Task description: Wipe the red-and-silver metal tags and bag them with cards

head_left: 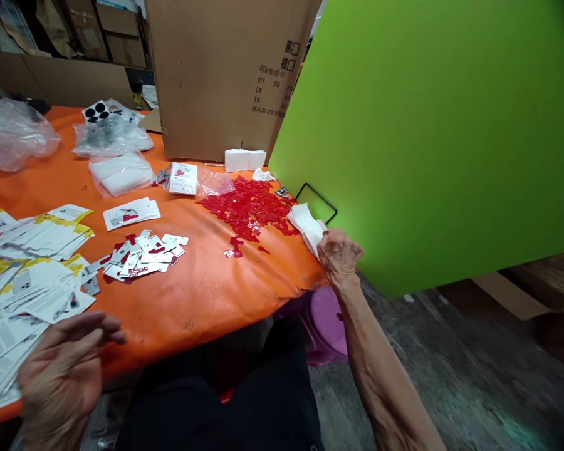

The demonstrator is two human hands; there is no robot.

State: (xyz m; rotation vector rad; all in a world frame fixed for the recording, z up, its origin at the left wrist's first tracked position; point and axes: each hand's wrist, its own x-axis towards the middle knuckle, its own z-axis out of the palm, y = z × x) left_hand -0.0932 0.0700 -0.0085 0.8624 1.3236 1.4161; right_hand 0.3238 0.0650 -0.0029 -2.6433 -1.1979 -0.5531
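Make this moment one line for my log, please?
right hand: holding white paper sheets | left hand: open beside printed leaflets | nearby: red pieces

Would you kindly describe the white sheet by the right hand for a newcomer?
Find the large green board standing at the end of the orange-covered table. Beside its lower corner, past the pile of red plastic pieces, is a white sheet. It alone is gripped in the person's right hand.

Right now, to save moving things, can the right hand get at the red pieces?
Probably yes: the right hand sits at the table edge near the red pieces, with only the white paper it touches between them.
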